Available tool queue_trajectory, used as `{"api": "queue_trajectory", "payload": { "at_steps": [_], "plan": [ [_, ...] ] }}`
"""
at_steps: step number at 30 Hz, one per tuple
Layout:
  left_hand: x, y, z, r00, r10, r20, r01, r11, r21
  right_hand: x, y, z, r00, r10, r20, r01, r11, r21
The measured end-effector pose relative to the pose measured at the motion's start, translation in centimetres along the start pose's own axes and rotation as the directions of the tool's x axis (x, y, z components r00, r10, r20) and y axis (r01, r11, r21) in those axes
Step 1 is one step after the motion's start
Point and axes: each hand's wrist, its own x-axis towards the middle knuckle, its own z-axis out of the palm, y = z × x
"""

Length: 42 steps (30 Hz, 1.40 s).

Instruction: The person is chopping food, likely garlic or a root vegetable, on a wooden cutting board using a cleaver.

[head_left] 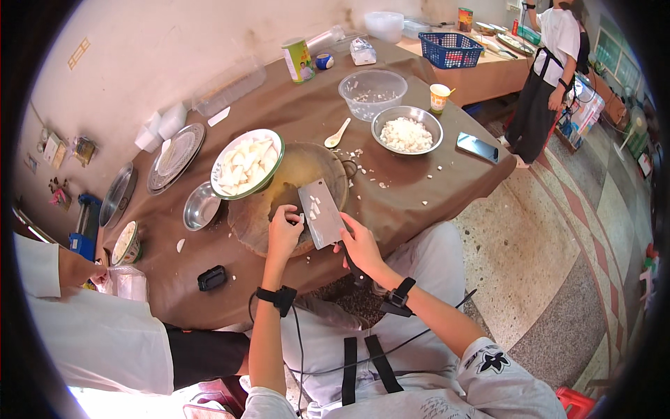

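My right hand point(361, 243) grips a cleaver point(322, 216) by its dark handle. The broad blade lies tilted over a round wooden chopping board point(255, 227), with several small white cut pieces on its face. Beside the blade's left edge, my left hand point(284, 229) is closed, fingers curled, with a small white piece point(301, 218) at the fingertips. On the far side of the board rests a green-rimmed bowl point(280, 157) heaped with white slices. Farther right, a steel bowl point(441, 133) holds small white diced pieces. White scraps lie scattered around the board.
A clear plastic bowl point(347, 101), a white spoon point(338, 134), a paper cup point(439, 99) and a phone point(477, 147) stand across the table. At left are a small steel bowl point(202, 207), a black case point(211, 278) and a person's sleeve point(105, 342). Another person point(544, 91) stands far right.
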Motion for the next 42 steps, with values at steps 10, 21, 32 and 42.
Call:
{"api": "queue_trajectory", "payload": {
  "at_steps": [10,21,32,42],
  "plan": [
    [0.1,2.3,-0.5,0.998,0.044,0.033,-0.051,0.965,0.257,0.4,0.0,-0.2,1.000,0.008,0.025,-0.009,1.000,0.030],
    [0.4,3.1,-1.0,0.991,0.025,0.130,-0.071,0.930,0.360,0.2,-0.6,-0.5,1.000,0.009,0.016,-0.009,0.999,0.030],
    [-0.3,5.9,-0.6,0.993,0.084,0.081,-0.091,0.993,0.081,0.7,0.0,-0.9,0.998,0.029,0.047,-0.030,0.999,0.014],
    [0.2,6.8,-0.5,0.992,-0.020,0.128,0.027,0.998,-0.054,0.7,0.0,-0.6,0.998,0.030,0.047,-0.030,1.000,0.003]
  ]
}}
